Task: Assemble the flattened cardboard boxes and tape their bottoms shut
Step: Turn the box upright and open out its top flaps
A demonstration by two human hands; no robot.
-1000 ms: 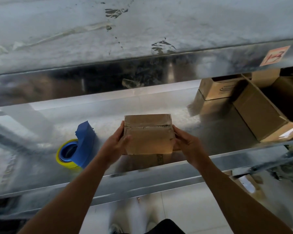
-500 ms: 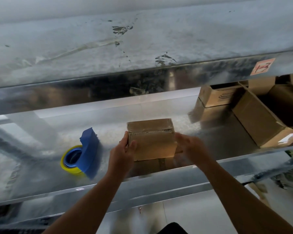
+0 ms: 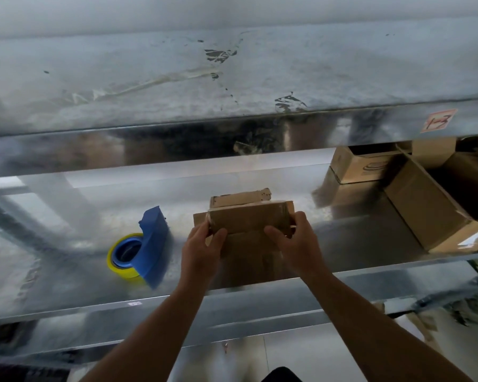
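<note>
A small brown cardboard box sits on the shiny metal shelf in the middle of the view, with flaps sticking out at its far side and left end. My left hand grips its left end, thumb on the near face. On the right end, my right hand holds the box with fingers curled over the top edge. A blue tape dispenser with a yellow tape roll stands on the shelf to the left of the box, untouched.
Several larger cardboard boxes stand at the right end of the shelf. Another metal shelf hangs overhead with a small orange label on its front lip. The floor shows below the shelf's front edge.
The box has been turned in my hands, so a far flap now stands up behind it. Both hands shifted their grip closer onto the near face.
</note>
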